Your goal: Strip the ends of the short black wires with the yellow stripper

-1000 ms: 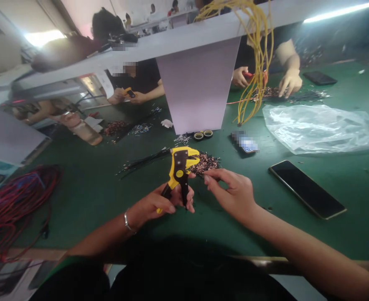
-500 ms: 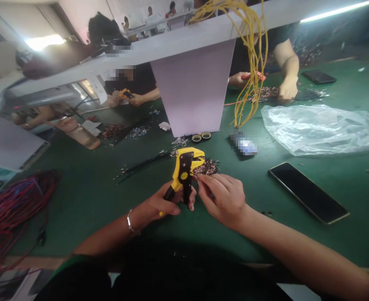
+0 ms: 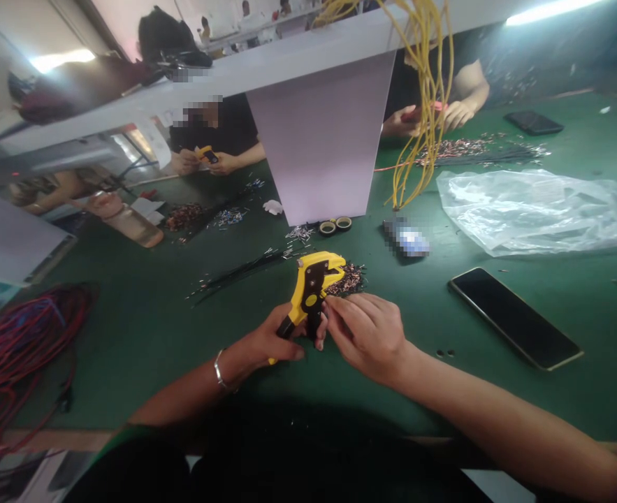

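My left hand is wrapped round the handles of a yellow and black wire stripper, its jaws pointing up and to the right. Close beside the tool, my right hand pinches with thumb and forefinger; whatever lies between the fingertips is too small to make out. Behind the jaws is a pile of short wire pieces with coppery ends, partly hidden by the tool. A loose bundle of black wires stretches out to the left on the green table.
A phone and a clear plastic bag lie to the right. Tape rolls sit by a pale upright panel. Yellow wires hang from the shelf. Red cables are coiled at left, near a bottle. Co-workers sit opposite.
The wire stripper has tilted and shifted slightly right and down, with my right hand staying close to it. Across the table, a co-worker's hand has lifted from the wires to a red tool.
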Available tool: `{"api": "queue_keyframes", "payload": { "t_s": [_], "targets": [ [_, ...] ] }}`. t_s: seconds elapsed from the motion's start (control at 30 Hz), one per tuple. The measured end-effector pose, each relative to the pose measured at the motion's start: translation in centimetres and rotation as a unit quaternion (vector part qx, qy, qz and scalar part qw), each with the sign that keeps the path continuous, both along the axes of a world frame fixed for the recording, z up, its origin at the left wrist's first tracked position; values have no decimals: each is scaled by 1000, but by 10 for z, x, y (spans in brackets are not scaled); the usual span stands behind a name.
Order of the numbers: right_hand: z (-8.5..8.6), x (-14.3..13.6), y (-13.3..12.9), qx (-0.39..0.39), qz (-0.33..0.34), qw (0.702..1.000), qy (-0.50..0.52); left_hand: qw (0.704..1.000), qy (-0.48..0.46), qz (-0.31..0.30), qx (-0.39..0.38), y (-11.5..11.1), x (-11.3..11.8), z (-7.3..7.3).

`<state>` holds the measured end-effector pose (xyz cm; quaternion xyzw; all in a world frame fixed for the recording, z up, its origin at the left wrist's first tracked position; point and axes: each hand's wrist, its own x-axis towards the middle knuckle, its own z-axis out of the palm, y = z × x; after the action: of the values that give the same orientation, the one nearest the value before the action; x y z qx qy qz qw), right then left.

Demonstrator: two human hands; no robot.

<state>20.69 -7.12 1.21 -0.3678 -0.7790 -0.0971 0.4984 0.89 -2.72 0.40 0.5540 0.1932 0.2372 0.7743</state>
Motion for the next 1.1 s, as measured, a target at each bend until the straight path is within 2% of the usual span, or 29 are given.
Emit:
{"api": "queue_keyframes", "payload": {
  "t_s": [0.17,0.23,0.4,0.53,0.63,0.77,0.87,0.97,1.1],
  "targets": [
    [-2,-2,-1,-20,4,1000,9,998,25,13,57,-1,-1,5],
    [-1,-2,-1,-26,2,1000,18,998,25,5,57,-1,0,7],
    [10,4,-3,-54,-27,995,74,1000,-2,-21,-15,1,-2,3],
    [26,11,-4,-122,-52,978,161,995,-50,-25,-81,4,-4,-4],
    [33,16,-1,-236,-44,928,285,991,-64,-37,-112,5,-4,-6],
    [31,18,11,-401,37,803,439,987,-76,-52,-133,5,-2,-2],
    [27,19,18,-439,110,731,510,982,-90,-72,-148,3,0,2],
    [24,19,20,-453,152,697,535,978,-97,-82,-166,2,0,2],
    [23,18,19,-464,163,689,532,976,-95,-81,-176,1,0,1]
  ]
}}
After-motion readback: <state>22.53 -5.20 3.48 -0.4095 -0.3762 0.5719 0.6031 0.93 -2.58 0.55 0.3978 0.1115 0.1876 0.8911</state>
